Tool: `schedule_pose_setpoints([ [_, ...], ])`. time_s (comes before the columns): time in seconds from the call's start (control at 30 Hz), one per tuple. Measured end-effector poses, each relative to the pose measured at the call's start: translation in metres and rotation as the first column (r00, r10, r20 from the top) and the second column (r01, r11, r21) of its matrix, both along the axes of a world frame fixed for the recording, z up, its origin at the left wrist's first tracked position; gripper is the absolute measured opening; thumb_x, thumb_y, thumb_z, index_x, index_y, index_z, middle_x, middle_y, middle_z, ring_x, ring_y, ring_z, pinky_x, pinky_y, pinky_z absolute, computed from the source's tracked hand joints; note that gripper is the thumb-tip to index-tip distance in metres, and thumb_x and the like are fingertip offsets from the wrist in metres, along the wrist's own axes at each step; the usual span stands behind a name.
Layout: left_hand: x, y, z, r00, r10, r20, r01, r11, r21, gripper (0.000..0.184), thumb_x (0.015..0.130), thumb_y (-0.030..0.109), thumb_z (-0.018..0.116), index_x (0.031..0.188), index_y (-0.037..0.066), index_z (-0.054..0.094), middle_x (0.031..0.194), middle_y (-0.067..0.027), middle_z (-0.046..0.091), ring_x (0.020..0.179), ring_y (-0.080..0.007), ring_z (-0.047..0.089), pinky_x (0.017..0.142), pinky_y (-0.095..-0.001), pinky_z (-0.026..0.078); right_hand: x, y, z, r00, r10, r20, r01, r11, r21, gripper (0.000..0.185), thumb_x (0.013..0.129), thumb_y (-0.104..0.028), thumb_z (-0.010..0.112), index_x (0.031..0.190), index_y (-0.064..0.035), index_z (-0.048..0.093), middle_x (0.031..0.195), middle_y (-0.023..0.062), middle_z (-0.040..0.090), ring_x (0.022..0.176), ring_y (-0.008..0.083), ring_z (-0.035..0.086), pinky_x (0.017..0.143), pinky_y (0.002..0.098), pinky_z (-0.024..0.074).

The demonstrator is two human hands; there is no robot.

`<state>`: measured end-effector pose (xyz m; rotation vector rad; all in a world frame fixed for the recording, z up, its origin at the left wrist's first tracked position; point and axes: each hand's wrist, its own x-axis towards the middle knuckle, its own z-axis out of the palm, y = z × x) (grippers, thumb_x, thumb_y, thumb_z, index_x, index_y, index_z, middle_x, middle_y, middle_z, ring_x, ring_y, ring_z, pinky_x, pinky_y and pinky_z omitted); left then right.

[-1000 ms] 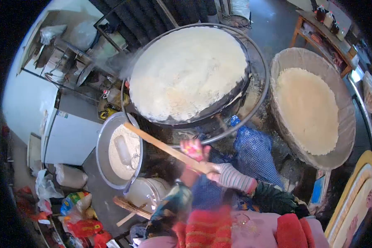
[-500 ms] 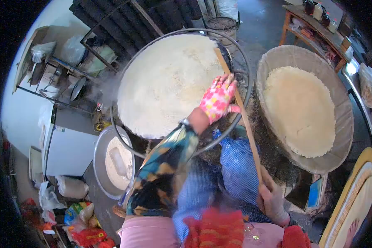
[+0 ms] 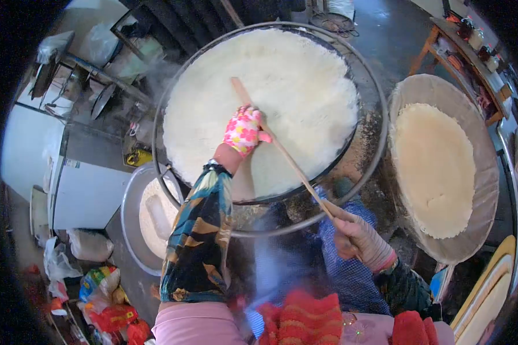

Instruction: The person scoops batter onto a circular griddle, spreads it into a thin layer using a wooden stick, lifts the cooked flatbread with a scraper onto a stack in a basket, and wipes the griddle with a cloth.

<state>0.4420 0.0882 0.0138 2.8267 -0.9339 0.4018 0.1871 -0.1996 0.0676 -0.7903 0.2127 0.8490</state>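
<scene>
Batter (image 3: 305, 86), pale disc | gloved left hand (image 3: 244, 131), right hand (image 3: 360, 236): flat wooden stick (image 3: 290, 158)

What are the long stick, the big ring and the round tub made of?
The stick looks like plain wood: it's pale brown and not shiny.

The ring seems to be smooth metal, because it's a grey, slightly shiny tube.

The tub is smooth and grey with a soft shine, so maybe metal, maybe plastic; I can't tell.
</scene>
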Motion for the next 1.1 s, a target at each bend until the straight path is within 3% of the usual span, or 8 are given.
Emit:
schedule_pose_setpoints([
  [0.27, -0.101, 0.154, -0.002, 0.985, 0.175, 0.001, -0.175, 0.985, 0.009, 0.083, 0.067, 0.064, 0.059, 0.115, -0.004, 0.05, 0.122, -0.0231, 0.05, 0.117, -0.0416, 0.044, 0.099, -0.0456, 0.037, -0.011, 0.09, -0.024, 0.93, 0.25, 0.268, -0.164, 0.938, -0.305, 0.049, 0.087, -0.014, 0.053, 0.135, -0.0142, 0.045, 0.075, -0.0022, 0.057, 0.056, 0.0058, 0.049, 0.05, 0.0212, 0.0418],
  [0.4, -0.197, 0.222, -0.014, 0.923, 0.351, -0.158, -0.33, 0.933, 0.147, 0.086, 0.071, 0.065, 0.055, 0.121, -0.005, 0.045, 0.127, -0.0289, 0.044, 0.121, -0.0443, 0.039, 0.101, -0.0526, 0.031, -0.04, 0.122, -0.073, 0.677, 0.378, 0.631, -0.103, 0.898, -0.427, 0.05, 0.085, -0.018, 0.055, 0.133, -0.0088, 0.044, 0.095, 0.0113, 0.067, 0.079, 0.0225, 0.062, 0.074, 0.0329, 0.0487],
  [0.5, -0.243, 0.175, -0.009, 0.942, 0.332, 0.054, -0.335, 0.94, 0.064, 0.101, 0.073, 0.077, 0.037, 0.126, -0.008, 0.039, 0.131, -0.0325, 0.039, 0.122, -0.0518, 0.034, 0.101, -0.059, 0.024, -0.084, 0.08, -0.057, 0.609, 0.42, 0.673, 0.04, 0.831, -0.555, 0.049, 0.087, -0.032, 0.055, 0.133, -0.0192, 0.045, 0.091, 0.0231, 0.062, 0.081, 0.0361, 0.064, 0.071, 0.0423, 0.0513],
  [0.67, -0.165, -0.032, 0.053, 0.986, -0.11, 0.124, 0.129, 0.979, -0.157, 0.094, 0.073, 0.063, 0.055, 0.133, -0.007, 0.035, 0.138, -0.0273, 0.035, 0.132, -0.0424, 0.027, 0.109, -0.0493, 0.018, -0.16, -0.034, -0.031, 0.648, 0.383, 0.658, 0.327, 0.641, -0.695, 0.053, 0.085, -0.021, 0.059, 0.135, -0.0126, 0.043, 0.078, 0.0189, 0.063, 0.066, 0.0307, 0.066, 0.06, 0.0379, 0.0519],
  [0.77, -0.12, -0.15, 0.051, 0.922, -0.387, 0.015, 0.377, 0.888, -0.262, 0.091, 0.067, 0.054, 0.067, 0.129, -0.005, 0.039, 0.136, -0.0267, 0.036, 0.132, -0.0428, 0.027, 0.109, -0.0485, 0.02, -0.193, -0.047, -0.028, 0.865, 0.036, 0.501, 0.413, 0.518, -0.75, 0.056, 0.084, -0.014, 0.059, 0.137, -0.0106, 0.041, 0.074, 0.0094, 0.063, 0.055, 0.0167, 0.058, 0.054, 0.0279, 0.0474],
  [0.83, -0.108, -0.187, 0.009, 0.906, -0.408, -0.114, 0.402, 0.913, -0.07, 0.088, 0.063, 0.048, 0.072, 0.126, -0.006, 0.042, 0.131, -0.0265, 0.041, 0.128, -0.0433, 0.032, 0.108, -0.0473, 0.024, -0.188, -0.03, -0.024, 0.909, -0.403, 0.102, 0.399, 0.776, -0.488, 0.057, 0.086, -0.014, 0.056, 0.139, -0.0107, 0.038, 0.074, -0.0002, 0.055, 0.052, 0.0068, 0.044, 0.048, 0.0208, 0.0381],
  [1.07, -0.011, -0.132, 0.002, 0.937, -0.34, -0.081, 0.343, 0.939, 0.021, 0.074, 0.06, 0.049, 0.07, 0.111, -0.002, 0.053, 0.122, -0.0249, 0.049, 0.123, -0.0422, 0.039, 0.103, -0.0464, 0.033, -0.078, -0.017, 0.0, 0.957, -0.289, -0.032, 0.285, 0.954, -0.088, 0.058, 0.091, -0.025, 0.049, 0.144, -0.014, 0.027, 0.063, -0.0049, 0.046, 0.046, 0.0052, 0.04, 0.039, 0.02, 0.0303],
  [1.1, 0.001, -0.118, 0.008, 0.942, -0.327, -0.074, 0.33, 0.944, 0.019, 0.074, 0.06, 0.049, 0.07, 0.111, -0.002, 0.053, 0.122, -0.0249, 0.049, 0.123, -0.0422, 0.039, 0.103, -0.0464, 0.033, -0.057, -0.014, 0.005, 0.972, -0.215, -0.097, 0.21, 0.976, -0.065, 0.065, 0.09, -0.036, 0.056, 0.145, -0.028, 0.023, 0.052, -0.0037, 0.037, 0.042, 0.0054, 0.033, 0.041, 0.0218, 0.0276],
])
